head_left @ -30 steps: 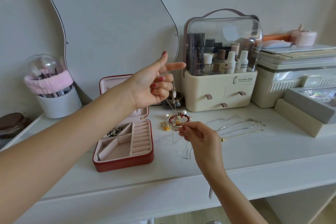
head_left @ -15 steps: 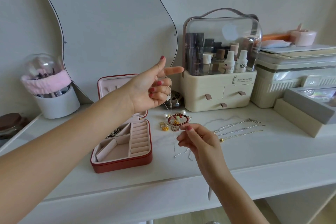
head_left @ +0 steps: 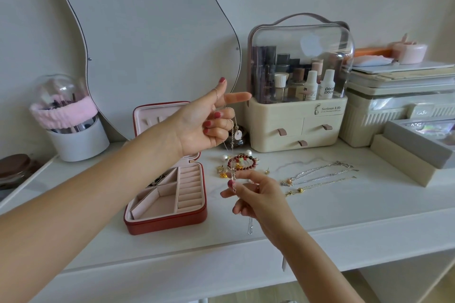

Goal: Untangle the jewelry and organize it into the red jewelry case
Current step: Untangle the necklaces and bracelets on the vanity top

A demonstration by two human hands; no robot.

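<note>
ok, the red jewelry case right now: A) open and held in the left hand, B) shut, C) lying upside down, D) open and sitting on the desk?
D: the red jewelry case sits on the desk with its lid up and pink compartments showing; neither hand touches it.

Bare forearms, no sleeves, no watch or bracelet worn. Left hand (head_left: 204,125): dark red nail polish, thin ring on index finger and another thin ring on a curled finger. Right hand (head_left: 258,194): same dark red polish on thumbnail.
</note>
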